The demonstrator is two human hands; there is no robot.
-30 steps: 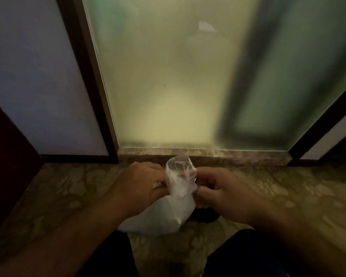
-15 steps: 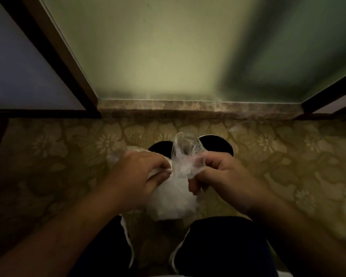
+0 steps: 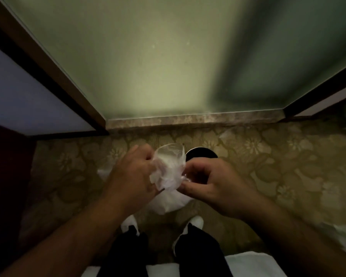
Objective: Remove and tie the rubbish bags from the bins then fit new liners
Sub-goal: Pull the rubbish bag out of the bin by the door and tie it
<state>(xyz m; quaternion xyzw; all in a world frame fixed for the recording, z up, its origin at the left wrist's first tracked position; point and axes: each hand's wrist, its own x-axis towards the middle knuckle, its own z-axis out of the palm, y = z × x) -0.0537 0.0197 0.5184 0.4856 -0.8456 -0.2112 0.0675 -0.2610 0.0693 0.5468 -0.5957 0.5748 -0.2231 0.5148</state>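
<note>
A white translucent rubbish bag [image 3: 169, 200] hangs between my hands above the floor, its bunched neck [image 3: 169, 168] standing up in a loop. My left hand [image 3: 134, 174] grips the neck from the left with curled fingers. My right hand [image 3: 212, 182] pinches the plastic from the right between thumb and fingertips. Behind the bag, the dark round bin [image 3: 202, 153] stands on the carpet, mostly hidden by my right hand.
Patterned carpet [image 3: 288, 166] covers the floor. A frosted glass door [image 3: 168, 66] with a stone threshold [image 3: 194, 118] faces me, and a dark wooden frame [image 3: 54, 76] runs at left. My shoes [image 3: 190, 224] are below. White plastic [image 3: 342, 236] lies at right.
The view has tilted further down and my shoes now show. My hands have kept working the bag's neck, the right one shifting from a fist to a pinch.
</note>
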